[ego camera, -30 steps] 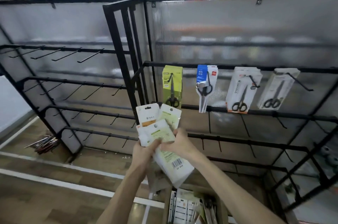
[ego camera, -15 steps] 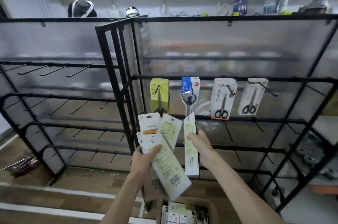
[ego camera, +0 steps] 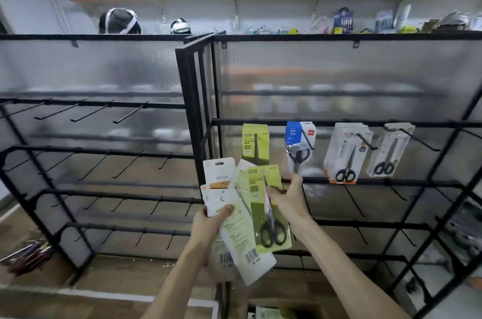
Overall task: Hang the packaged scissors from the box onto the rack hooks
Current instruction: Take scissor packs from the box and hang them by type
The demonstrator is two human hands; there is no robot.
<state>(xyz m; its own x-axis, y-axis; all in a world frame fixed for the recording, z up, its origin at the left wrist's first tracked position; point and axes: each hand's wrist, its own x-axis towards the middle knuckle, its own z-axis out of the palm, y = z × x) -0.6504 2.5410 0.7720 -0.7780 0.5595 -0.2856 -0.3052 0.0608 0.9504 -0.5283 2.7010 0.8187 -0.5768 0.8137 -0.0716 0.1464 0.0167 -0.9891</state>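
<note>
1. Nearest, at the bottom edge, the box (ego camera: 287,308) sits open below both forearms, with more packs inside.
2. The left hand (ego camera: 211,224) grips a fan of packs (ego camera: 221,180), thumb pressed across their faces and barcodes pointing down.
3. The right hand (ego camera: 288,200) pinches a single green scissors pack (ego camera: 260,214) by its right edge, overlapping the fan.
4. That pack stands nearly upright, with its hang-hole end up and the scissor handles down.
5. Just above and behind it is the hung green pack (ego camera: 255,142), on a hook of the rack (ego camera: 323,123). The right hand is nearer, so the move looks like up and forward.
6. Farther right hang a blue pack (ego camera: 294,133) and two white packs (ego camera: 344,154).
</note>
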